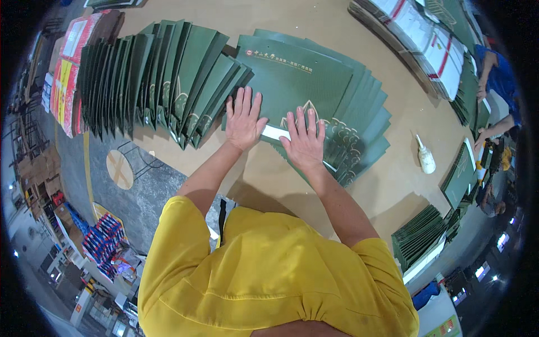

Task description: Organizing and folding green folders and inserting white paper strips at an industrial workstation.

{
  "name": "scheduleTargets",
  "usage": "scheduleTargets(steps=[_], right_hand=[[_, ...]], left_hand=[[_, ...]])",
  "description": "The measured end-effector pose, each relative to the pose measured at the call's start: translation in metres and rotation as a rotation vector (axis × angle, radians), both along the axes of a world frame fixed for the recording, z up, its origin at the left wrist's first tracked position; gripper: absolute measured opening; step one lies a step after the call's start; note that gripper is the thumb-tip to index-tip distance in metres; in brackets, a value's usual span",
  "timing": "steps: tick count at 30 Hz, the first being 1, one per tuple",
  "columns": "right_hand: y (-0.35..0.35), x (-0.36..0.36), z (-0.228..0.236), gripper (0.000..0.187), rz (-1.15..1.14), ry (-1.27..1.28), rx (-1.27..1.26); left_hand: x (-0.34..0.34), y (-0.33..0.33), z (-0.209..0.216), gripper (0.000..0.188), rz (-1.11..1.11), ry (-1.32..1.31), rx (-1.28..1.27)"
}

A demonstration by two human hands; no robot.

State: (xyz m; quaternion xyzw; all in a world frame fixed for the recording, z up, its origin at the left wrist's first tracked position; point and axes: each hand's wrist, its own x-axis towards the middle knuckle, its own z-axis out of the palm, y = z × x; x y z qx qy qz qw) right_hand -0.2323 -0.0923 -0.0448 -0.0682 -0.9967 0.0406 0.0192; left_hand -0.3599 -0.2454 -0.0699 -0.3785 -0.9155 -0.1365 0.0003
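Note:
A fanned pile of flat green printed paper bags (297, 67) lies on the brown tabletop before me. My left hand (244, 119) rests flat at the pile's left side, fingers stretched out and pointing away from me. Flat on the lower middle of the top bag is my right hand (306, 137), its fingers slightly spread. Between the two hands shows a white strip (275, 132) along the bag's near edge. Left of the pile, a long row of folded green bags (163, 78) leans over, its right end close to my left hand.
A white squeeze bottle (425, 157) stands to the right. White wrapped bundles (421, 45) lie at the far right, near a co-worker's arms (497, 129). More green bags (421, 236) are stacked at the near right. A round stool (120, 169) is on the floor at left.

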Motion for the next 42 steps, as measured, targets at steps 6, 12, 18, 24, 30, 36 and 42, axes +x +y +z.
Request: scheduleTargets(steps=[6, 12, 18, 24, 30, 36, 42], right_hand=[[0.001, 0.0, -0.003, 0.064, -0.034, -0.012, -0.046], [0.027, 0.004, 0.039, 0.058, 0.046, -0.047, -0.139], [0.049, 0.029, 0.067, 0.061, -0.098, 0.201, -0.15], [0.064, 0.037, 0.046, 0.066, -0.145, -0.004, -0.135], [0.082, 0.09, 0.034, 0.064, -0.196, 0.043, -0.103], [0.078, 0.106, 0.063, 0.058, -0.24, -0.121, -0.011], [0.047, 0.056, 0.054, 0.053, -0.17, 0.158, -0.12]], left_hand=[[0.001, 0.007, 0.004, 0.068, -0.029, -0.035, -0.089], [-0.006, 0.004, -0.004, 0.068, -0.037, -0.017, -0.106], [-0.015, 0.005, -0.003, 0.065, -0.136, 0.041, -0.056], [0.007, 0.037, 0.002, 0.065, -0.162, 0.029, -0.081], [0.054, 0.061, 0.013, 0.064, -0.212, -0.038, -0.083], [0.096, 0.065, 0.007, 0.067, -0.181, -0.055, -0.092], [0.093, 0.065, 0.007, 0.065, -0.155, 0.011, -0.16]])
